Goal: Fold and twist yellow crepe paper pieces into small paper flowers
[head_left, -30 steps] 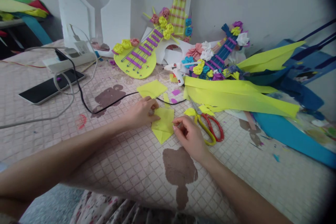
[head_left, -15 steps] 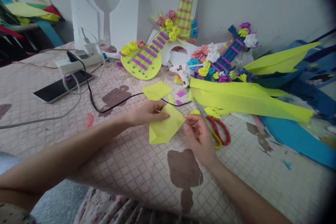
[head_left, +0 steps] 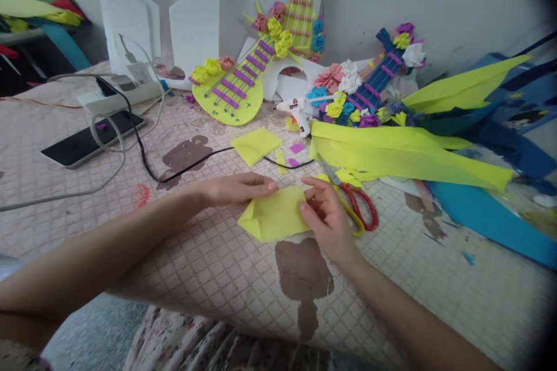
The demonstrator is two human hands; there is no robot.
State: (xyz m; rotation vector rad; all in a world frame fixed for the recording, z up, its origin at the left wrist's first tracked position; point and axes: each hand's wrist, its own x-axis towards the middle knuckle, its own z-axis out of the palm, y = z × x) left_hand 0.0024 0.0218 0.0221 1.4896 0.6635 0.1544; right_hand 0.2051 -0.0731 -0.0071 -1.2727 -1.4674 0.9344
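Note:
A yellow paper piece (head_left: 281, 214), folded over at its left corner, is held between my two hands above the table. My left hand (head_left: 238, 188) pinches its upper left edge. At its right edge, my right hand (head_left: 326, 214) grips the paper between thumb and fingers. Another yellow piece (head_left: 256, 146) lies just beyond, over a black cable. Scissors with red and yellow handles (head_left: 365, 208) rest right of my right hand, partly hidden by it. A white glue gun (head_left: 300, 116) stands farther back.
A yellow toy guitar (head_left: 230, 93) and a blue one (head_left: 374, 90) with paper flowers stand at the back. Long yellow strips (head_left: 404, 153) and a blue strip (head_left: 491, 223) lie right. A phone (head_left: 93, 139) and power strip (head_left: 117, 93) are left.
The held paper has turned and dropped slightly, and my right hand has closed on its right edge. The whole view has shifted a little.

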